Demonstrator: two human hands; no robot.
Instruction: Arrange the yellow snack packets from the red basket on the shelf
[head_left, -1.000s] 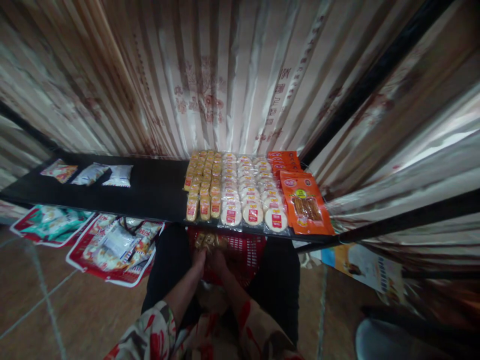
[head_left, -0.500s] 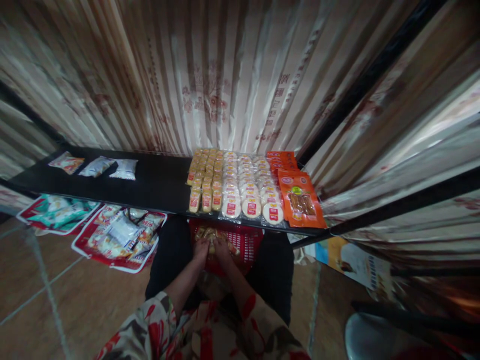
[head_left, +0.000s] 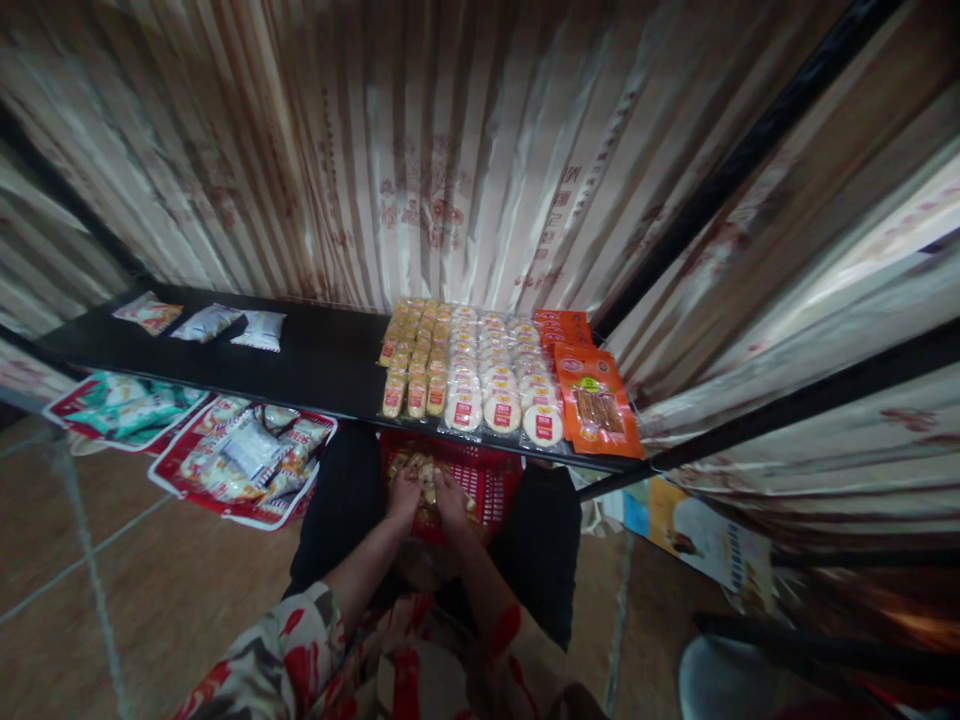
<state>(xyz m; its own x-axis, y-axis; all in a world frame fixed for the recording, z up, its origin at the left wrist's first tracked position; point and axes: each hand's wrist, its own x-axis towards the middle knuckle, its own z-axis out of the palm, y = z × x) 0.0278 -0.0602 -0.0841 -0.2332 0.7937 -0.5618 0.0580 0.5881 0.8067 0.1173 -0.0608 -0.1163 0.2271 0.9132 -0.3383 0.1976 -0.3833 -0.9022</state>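
A red plastic basket [head_left: 495, 482] rests on my lap, partly under the black shelf [head_left: 315, 365]. Small golden snack packets [head_left: 420, 470] lie in it. My left hand [head_left: 403, 497] and my right hand [head_left: 453, 500] are both inside the basket, side by side, fingers curled down onto the packets. What each hand grips is too small to make out. On the shelf above stand rows of golden packets [head_left: 411, 355], round white cakes with red labels [head_left: 495, 375] and orange packs [head_left: 596, 400].
Three loose packets [head_left: 206, 322] lie at the shelf's far left. Red-rimmed trays of mixed snacks [head_left: 247, 460] sit on the tiled floor to my left. A striped curtain [head_left: 420, 160] hangs behind the shelf. A printed bag [head_left: 697, 535] lies at the right.
The view has shifted slightly, so the shelf sits a little higher and further left. Both hands have moved deeper into the basket, onto the packets.
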